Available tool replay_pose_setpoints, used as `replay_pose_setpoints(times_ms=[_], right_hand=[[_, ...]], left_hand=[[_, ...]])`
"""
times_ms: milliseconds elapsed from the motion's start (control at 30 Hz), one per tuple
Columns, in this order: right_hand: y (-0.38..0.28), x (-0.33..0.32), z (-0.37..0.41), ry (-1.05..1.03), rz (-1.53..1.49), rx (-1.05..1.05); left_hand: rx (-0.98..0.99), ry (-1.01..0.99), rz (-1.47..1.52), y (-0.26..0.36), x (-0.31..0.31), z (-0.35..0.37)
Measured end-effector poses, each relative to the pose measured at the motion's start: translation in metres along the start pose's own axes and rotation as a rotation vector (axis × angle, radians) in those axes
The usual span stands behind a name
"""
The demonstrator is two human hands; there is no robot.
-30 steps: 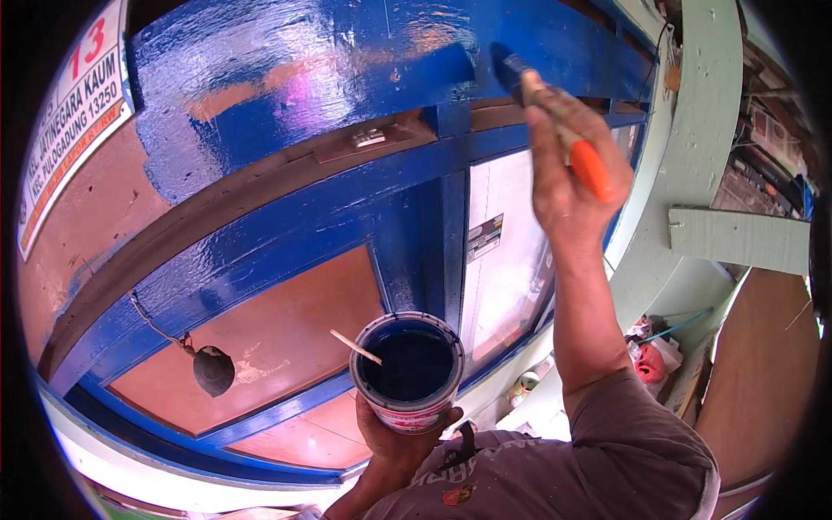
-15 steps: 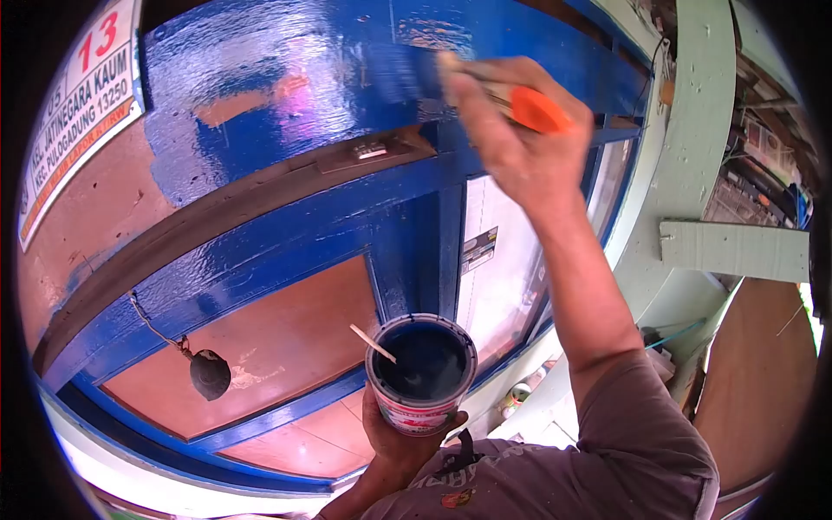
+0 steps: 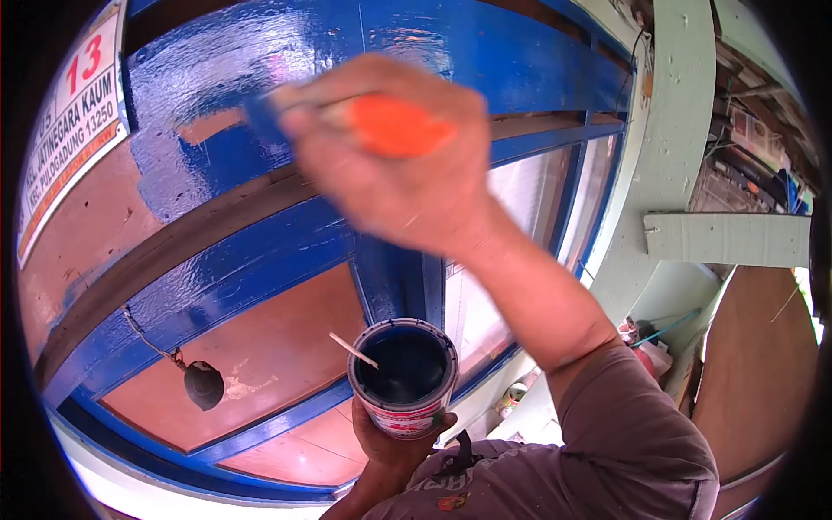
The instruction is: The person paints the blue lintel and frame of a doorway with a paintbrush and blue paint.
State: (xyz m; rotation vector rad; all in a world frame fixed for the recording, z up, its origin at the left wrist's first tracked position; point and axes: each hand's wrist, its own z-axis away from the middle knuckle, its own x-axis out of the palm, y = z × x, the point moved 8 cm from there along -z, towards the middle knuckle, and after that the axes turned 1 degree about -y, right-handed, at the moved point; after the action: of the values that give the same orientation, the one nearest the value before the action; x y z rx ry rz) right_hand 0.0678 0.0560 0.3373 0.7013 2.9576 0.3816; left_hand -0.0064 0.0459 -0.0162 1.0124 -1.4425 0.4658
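My right hand (image 3: pixel 399 165) is closed around a paintbrush with an orange handle (image 3: pixel 400 126), smeared by motion. Its blue-wet bristles (image 3: pixel 264 119) meet the upper wall panel beside a bare brownish patch (image 3: pixel 211 126). Glossy wet blue paint (image 3: pixel 217 65) covers most of that panel. Low in the middle, my left hand (image 3: pixel 386 444) grips a paint can (image 3: pixel 407 421) from below, its open top facing up. Dark blue paint (image 3: pixel 412 368) fills much of it, and a thin wooden stick (image 3: pixel 351 348) leans over the rim.
A white address sign (image 3: pixel 78 113) borders the painted area at the left. Below runs a brown ledge (image 3: pixel 199 208); a dark rounded object (image 3: pixel 204 385) hangs from a cord beneath it. Pale green posts (image 3: pixel 676 113) and a board (image 3: pixel 728 238) stand at the right.
My right hand and the paintbrush have swept left along the panel towards the bare patch. The can stays in my left hand, slightly further left in view as the camera shifts.
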Motion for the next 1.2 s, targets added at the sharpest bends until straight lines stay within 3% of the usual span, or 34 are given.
replay_pose_setpoints(times_ms=[100,133,167,233,333,433,600,700,733,767,800,867,900,1000,1033,1200], right_hand=[[0.061,-0.061,0.026,0.022,0.108,0.290],[0.071,-0.081,0.033,0.056,0.127,0.247],[0.085,-0.102,0.043,0.063,0.164,0.411],[0.074,-0.122,0.044,0.181,0.173,0.468],[0.056,-0.123,0.037,0.201,0.158,0.454],[0.020,-0.096,0.013,0.162,0.062,0.271],[-0.005,-0.017,-0.022,0.048,-0.342,0.168],[0.008,0.003,-0.026,-0.050,-0.162,0.254],[0.011,0.003,-0.027,-0.083,-0.083,0.291],[-0.002,0.002,-0.030,-0.095,0.035,0.162],[-0.013,0.003,-0.033,-0.063,-0.028,0.105],[-0.035,0.011,-0.038,0.002,-0.153,-0.002],[-0.033,0.020,-0.038,0.006,-0.235,0.047],[-0.027,0.042,-0.039,-0.113,-0.100,-0.056],[-0.020,0.038,-0.037,-0.151,-0.029,0.055],[-0.027,0.016,-0.026,-0.021,0.044,-0.007]], left_hand=[[0.002,0.005,-0.017,0.000,-0.001,0.000],[0.004,0.009,-0.027,0.000,-0.002,0.000],[0.005,0.017,-0.039,0.000,-0.003,0.001],[0.005,0.027,-0.054,0.001,-0.006,0.003],[0.005,0.045,-0.083,0.001,-0.010,0.005],[0.025,0.097,-0.153,0.002,-0.012,0.008],[0.038,0.139,-0.286,0.009,0.002,0.012],[0.066,0.127,-0.381,0.013,0.005,0.016],[0.044,0.048,-0.233,0.010,0.004,0.017],[0.026,-0.035,-0.085,0.009,0.000,0.018],[0.005,-0.114,0.063,0.008,0.002,0.020],[0.030,-0.077,0.083,0.010,0.004,0.023],[0.055,-0.043,-0.005,0.011,0.002,0.023],[0.125,0.091,-0.355,0.016,-0.004,0.026],[0.134,0.134,-0.430,0.019,-0.005,0.027],[0.145,0.195,-0.324,0.021,-0.012,0.030]])
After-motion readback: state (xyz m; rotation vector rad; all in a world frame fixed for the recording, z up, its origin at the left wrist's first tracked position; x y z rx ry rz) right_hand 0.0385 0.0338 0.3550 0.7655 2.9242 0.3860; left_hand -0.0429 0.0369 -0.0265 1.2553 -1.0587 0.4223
